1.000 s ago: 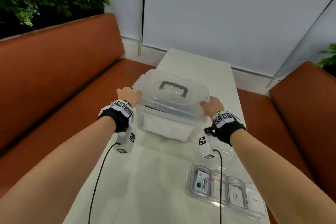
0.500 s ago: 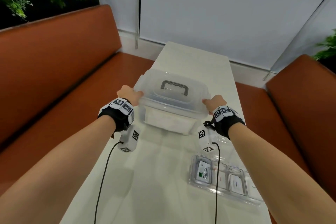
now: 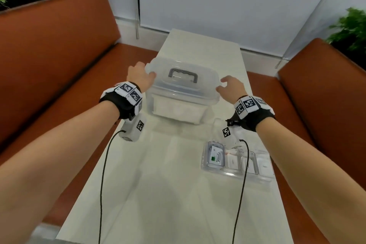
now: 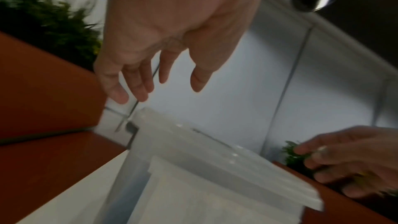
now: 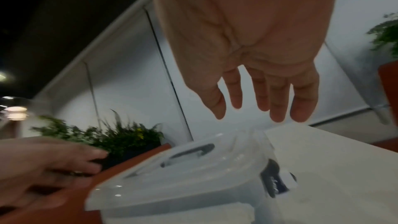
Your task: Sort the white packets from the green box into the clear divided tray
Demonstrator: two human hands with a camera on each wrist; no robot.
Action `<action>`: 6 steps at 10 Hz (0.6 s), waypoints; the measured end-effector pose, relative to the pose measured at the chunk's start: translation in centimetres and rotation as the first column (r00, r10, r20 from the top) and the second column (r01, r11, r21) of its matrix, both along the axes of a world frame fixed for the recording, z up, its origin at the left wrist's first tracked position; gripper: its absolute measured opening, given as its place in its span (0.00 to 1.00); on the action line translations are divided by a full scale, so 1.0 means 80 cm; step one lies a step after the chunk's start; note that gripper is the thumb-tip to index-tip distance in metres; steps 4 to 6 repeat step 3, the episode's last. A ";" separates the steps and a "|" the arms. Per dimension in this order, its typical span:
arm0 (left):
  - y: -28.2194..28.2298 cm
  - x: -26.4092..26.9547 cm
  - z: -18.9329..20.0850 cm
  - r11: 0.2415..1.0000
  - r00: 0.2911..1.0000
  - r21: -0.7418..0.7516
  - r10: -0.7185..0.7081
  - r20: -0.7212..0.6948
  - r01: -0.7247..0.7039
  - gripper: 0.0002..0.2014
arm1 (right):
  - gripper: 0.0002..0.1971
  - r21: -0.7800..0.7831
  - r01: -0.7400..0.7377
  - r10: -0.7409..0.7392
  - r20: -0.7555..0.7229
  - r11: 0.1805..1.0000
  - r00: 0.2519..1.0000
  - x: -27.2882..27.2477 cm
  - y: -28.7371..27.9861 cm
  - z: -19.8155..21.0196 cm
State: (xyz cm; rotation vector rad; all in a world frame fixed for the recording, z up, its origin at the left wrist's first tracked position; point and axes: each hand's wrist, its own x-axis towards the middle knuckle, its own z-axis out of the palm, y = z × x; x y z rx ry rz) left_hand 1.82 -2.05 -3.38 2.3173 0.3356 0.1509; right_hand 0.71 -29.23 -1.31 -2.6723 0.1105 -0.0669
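A clear lidded box [image 3: 183, 93] with a grey handle [image 3: 182, 74] stands at the centre of the head view, on the white tabletop [image 3: 162, 194]. Its walls look clear, not green, and something white shows through the front wall. The left hand [image 3: 139, 76] is at the box's left lid corner, thumb lying on the lid edge; the left wrist view shows its fingers [image 4: 137, 84] spread and nearly straight above the lid [image 4: 215, 156], not closed on it. The right hand [image 3: 230, 86] hovers just beside the right lid corner, fingers [image 5: 277, 98] loosely spread and straight, holding nothing; whether it touches the lid cannot be told. The tray [image 3: 236, 161], clear and divided, lies at lower right of the head view, near the box, under the right forearm. Its leftmost compartment holds a packet [image 3: 216, 157] printed "Stevia" with a green mark; white packets lie in the compartments to the right. Orange benches [image 3: 59, 61] run along both sides of the tabletop.
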 end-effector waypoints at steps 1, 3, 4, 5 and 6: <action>-0.017 -0.041 0.019 0.969 0.968 -0.011 -0.244 0.063 0.245 0.22 | 0.15 -0.022 -0.155 0.156 0.057 0.988 0.986 -0.050 -0.006 0.015; 0.000 -0.216 0.000 0.735 0.730 -0.142 -0.677 -0.089 0.664 0.09 | 0.10 0.089 -0.286 0.295 -0.123 0.954 0.947 -0.231 -0.044 0.001; 0.000 -0.216 0.000 0.735 0.730 -0.142 -0.677 -0.089 0.664 0.09 | 0.10 0.089 -0.286 0.295 -0.123 0.954 0.947 -0.231 -0.044 0.001; 0.000 -0.216 0.000 0.735 0.730 -0.142 -0.677 -0.089 0.664 0.09 | 0.10 0.089 -0.286 0.295 -0.123 0.954 0.947 -0.231 -0.044 0.001; 0.000 -0.216 0.000 0.735 0.730 -0.142 -0.677 -0.089 0.664 0.09 | 0.10 0.089 -0.286 0.295 -0.123 0.954 0.947 -0.231 -0.044 0.001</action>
